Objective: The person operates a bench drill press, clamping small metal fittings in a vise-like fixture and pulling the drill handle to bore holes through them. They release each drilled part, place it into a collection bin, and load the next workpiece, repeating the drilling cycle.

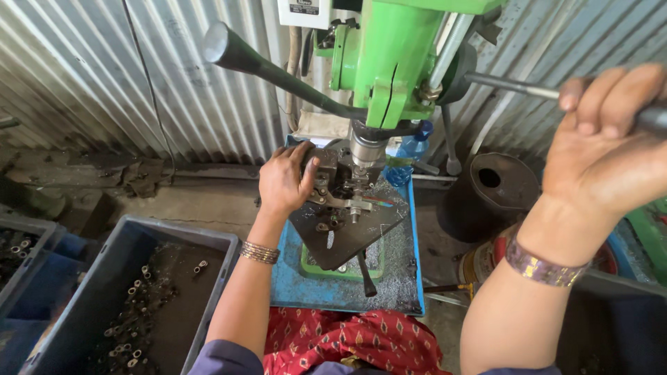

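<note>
drilling step, it seems: left hand [283,182] closed on the clamp fixture [332,182], right hand [611,135] gripping the feed lever [514,85]; lowering needs steady pull.

Hidden, cropped and unclear parts around the drill press

The green drill head [396,55] is cut off by the top edge, and its chuck [364,149] hides the spot where the bit meets the work. The left hand [285,182] covers part of the clamp [326,177] — what its fingertips press on cannot be told. The right hand [611,146] wraps a feed handle [517,85] whose end runs past the right edge. Small metal parts in the grey bin [104,292] are too small to identify — the bin is cropped at the bottom.
</note>
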